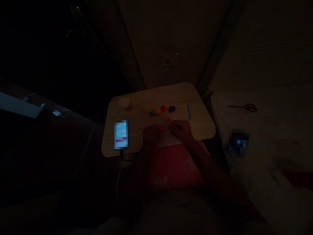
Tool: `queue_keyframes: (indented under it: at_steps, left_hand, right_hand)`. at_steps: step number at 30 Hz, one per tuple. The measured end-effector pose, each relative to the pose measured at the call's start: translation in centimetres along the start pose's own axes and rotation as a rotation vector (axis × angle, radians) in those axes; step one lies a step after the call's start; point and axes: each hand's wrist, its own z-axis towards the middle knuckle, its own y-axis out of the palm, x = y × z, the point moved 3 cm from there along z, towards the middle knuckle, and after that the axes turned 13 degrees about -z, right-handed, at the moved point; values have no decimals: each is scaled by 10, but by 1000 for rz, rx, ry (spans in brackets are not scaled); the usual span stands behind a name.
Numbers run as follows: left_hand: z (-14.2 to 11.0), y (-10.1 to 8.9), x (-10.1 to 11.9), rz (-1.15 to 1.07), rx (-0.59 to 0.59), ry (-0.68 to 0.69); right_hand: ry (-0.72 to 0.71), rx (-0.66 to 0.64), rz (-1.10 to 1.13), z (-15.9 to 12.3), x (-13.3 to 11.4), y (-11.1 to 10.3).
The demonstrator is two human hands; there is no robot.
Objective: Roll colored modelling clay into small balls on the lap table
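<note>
In dim light, my left hand (152, 133) and my right hand (181, 129) meet near the front of a small wooden table (139, 94). The fingers of both are curled and pinched close together. Whatever lies between the fingertips is too dark and small to name. Just beyond them is a small reddish piece (167, 119). Farther back, soft-looking lumps form a row: a green lump (152, 113), an orange lump (157, 111), a red lump (163, 108) and a purple lump (172, 109). A light-blue flat stick (189, 112) lies to their right.
A lit phone (121, 134) with a cable lies on the table's left side. Behind it stands a lidded tub (126, 103). On the pale surface at right are scissors (246, 107) and a blurred dark object (237, 143). A wall socket (168, 61) is behind the table.
</note>
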Motion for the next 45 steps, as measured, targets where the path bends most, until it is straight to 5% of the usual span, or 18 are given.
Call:
queue_keyframes:
  at_steps: [11, 18, 33, 45]
  left_hand:
    - [0, 0, -3, -14, 15, 1]
    - [0, 0, 3, -42, 132, -21]
    - [2, -1, 5, 89, 12, -7]
    - [1, -4, -1, 10, 105, -23]
  right_hand:
    - [-2, 2, -27, 0, 0, 0]
    - [1, -2, -32, 0, 1, 0]
    - [31, -20, -23, 0, 1, 1]
    - [31, -16, -22, 0, 1, 0]
